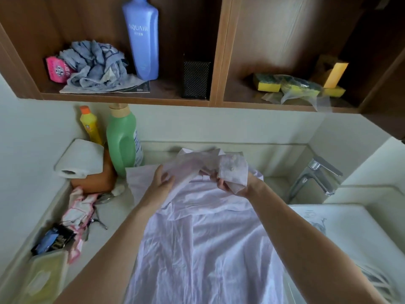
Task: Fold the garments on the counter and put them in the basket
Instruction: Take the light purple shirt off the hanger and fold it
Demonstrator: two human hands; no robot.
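Wipes pack (pixel 43 275): flat, soft plastic, yellowish, with an oval flap on top, at the near left of the counter.
Dark packet (pixel 51 238): glossy black and blue, crumpled, just behind the wipes pack.
Shirt (pixel 203 249): thin, pale lilac woven fabric, finely creased, lying flat along the pale counter (pixel 114 218), with its collar end at the far side.
Sink (pixel 350 224): smooth white basin to the right of the shirt.
Pink cloth (pixel 79 211): small pink and white rag, bunched, left of the shirt.
Left hand (pixel 163 179): fingers curled round the lifted sleeve (pixel 186 167), which is raised over the shirt's collar end.
Right hand (pixel 232 185): grips the stiff buttoned cuff (pixel 233 170) at the end of that sleeve, folded over the fingers.
Faucet (pixel 315 176): angular polished chrome, behind the sink.
Paper roll (pixel 81 159): soft white cylinder lying on a rounded brown container (pixel 96 181).
Green bottle (pixel 122 139): tall matte plastic jug with a tan cap, beside a slim yellow bottle (pixel 89 126) with an orange cap.
Shelf (pixel 122 102): wood-grain cubbies holding a tall blue bottle (pixel 142 40), a crumpled grey cloth (pixel 96 66), a black mesh box (pixel 196 79) and yellow sponges (pixel 267 82).
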